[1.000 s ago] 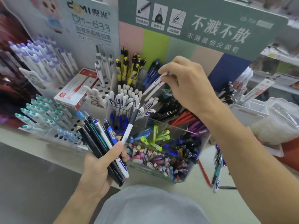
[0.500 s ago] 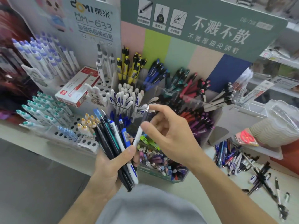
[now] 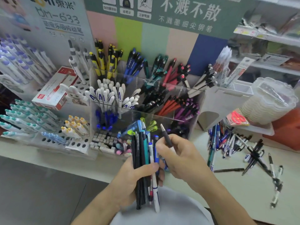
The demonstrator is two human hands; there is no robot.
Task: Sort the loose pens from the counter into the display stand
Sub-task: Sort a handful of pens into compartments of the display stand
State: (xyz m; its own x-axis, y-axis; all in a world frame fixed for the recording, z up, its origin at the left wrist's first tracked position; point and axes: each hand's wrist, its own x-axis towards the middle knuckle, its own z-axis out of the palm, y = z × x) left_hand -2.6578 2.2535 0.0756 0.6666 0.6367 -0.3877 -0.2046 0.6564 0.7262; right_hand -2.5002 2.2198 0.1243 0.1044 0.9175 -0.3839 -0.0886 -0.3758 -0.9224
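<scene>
My left hand [image 3: 133,177] grips a bundle of pens [image 3: 144,159], black, teal, white and blue, held upright in front of the display stand [image 3: 162,88]. My right hand [image 3: 180,156] pinches a single black pen [image 3: 166,137] with a silver tip, just right of the bundle and pointing up toward the stand. The clear stand has tiered compartments holding yellow, blue, teal, red, white, black, orange and purple pens. A pile of loose pens [image 3: 235,143] lies on the counter [image 3: 227,184] to the right.
A perforated white rack [image 3: 48,111] with teal, purple and yellow-capped pens stands at the left, with a red-and-white box [image 3: 55,90] on it. A stack of clear plastic lids [image 3: 269,103] and a red container [image 3: 285,132] sit at the right.
My right hand came back from the stand's upper compartments to the bundle and now holds a black pen apart from it. The view shifted, showing the loose pile at right.
</scene>
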